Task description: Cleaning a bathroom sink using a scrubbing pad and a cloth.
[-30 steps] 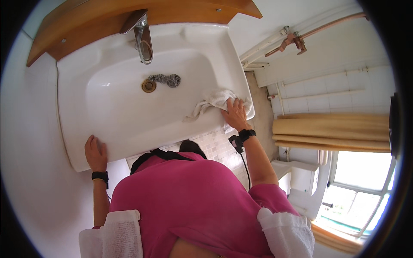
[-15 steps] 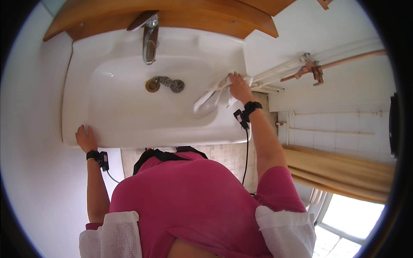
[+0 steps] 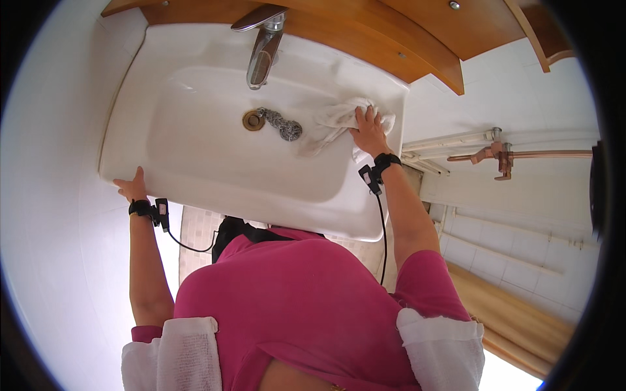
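Observation:
A white sink (image 3: 195, 146) fills the middle of the view. My right hand (image 3: 370, 132) is on its right rim, fingers bent over a crumpled white cloth (image 3: 339, 116) that it holds against the surface; the cloth's loose end trails blurred into the basin. At the near left corner, my left hand (image 3: 135, 188) rests on the rim with thumb and fingers apart, holding nothing. A brass-coloured drain (image 3: 253, 120) sits in the basin, and a chain-like tangle with a round grey end (image 3: 290, 130) lies beside it.
A chrome tap (image 3: 264, 57) rises at the sink's back edge, under a wooden cabinet (image 3: 391, 45). Pipes with a copper-coloured valve (image 3: 502, 156) run along the right wall. Black cables (image 3: 383, 234) hang from both wrist straps. A yellow-brown curtain (image 3: 508, 306) hangs lower right.
My right hand has shifted the cloth along the right rim, and the cloth is now more bunched and spread. My left fingers have opened wider at the corner. The whole view has tilted.

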